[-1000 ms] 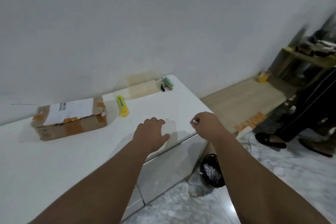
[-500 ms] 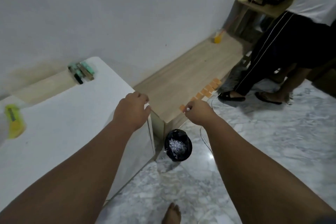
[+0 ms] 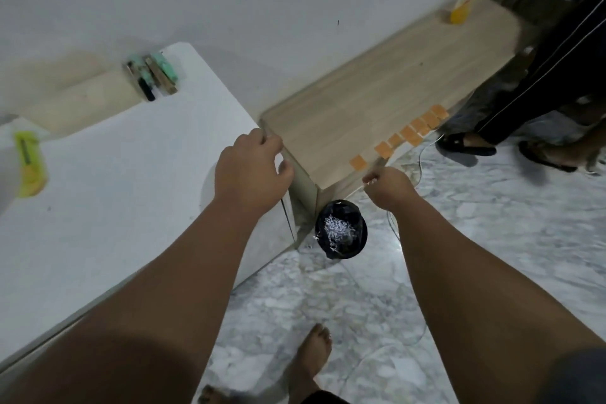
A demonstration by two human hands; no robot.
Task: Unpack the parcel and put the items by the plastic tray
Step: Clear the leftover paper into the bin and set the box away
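My right hand pinches a small white scrap above the bin, grip clenched; my left hand, holding nothing, curls on the tabletop corner. The parcel is out of sight. Next, I judge: drop the scrap, return to unpacking.

Both bare forearms are extended forward. The left hand is laid palm down on the white table corner, fingers curled over its edge. The right hand is held right of that corner, loosely fisted, fingertips pinched together.
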